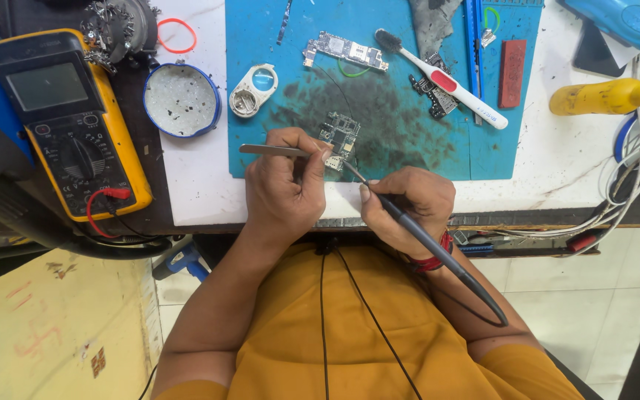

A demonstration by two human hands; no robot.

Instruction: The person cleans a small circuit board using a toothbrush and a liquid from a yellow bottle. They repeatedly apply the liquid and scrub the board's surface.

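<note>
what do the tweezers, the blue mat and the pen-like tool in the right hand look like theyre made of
Slim silver tweezers in the left hand: bare metal, going by the dull grey sheen. Blue work mat: looks like matte rubber or silicone, stained black. Thin dark soldering pen in the right hand: probably plastic or rubber grip, matte, with a metal tip.

Place: small electronics repair bench, workshop type. Evidence: yellow-cased multimeter (68, 122) with red lead at the worktop's left edge; scorched blue work mat (409, 126) at centre back, carrying bare circuit boards (344, 50) and a cleaning toothbrush (438, 78); round blue-rimmed parts dish (181, 100) beside the mat's left edge; yellow-handled tool (609, 96) and a tangle of cables (631, 192) at the right edge; soldering iron (424, 237) and tweezers (279, 151) at the front edge, over a small board (340, 135).
</note>
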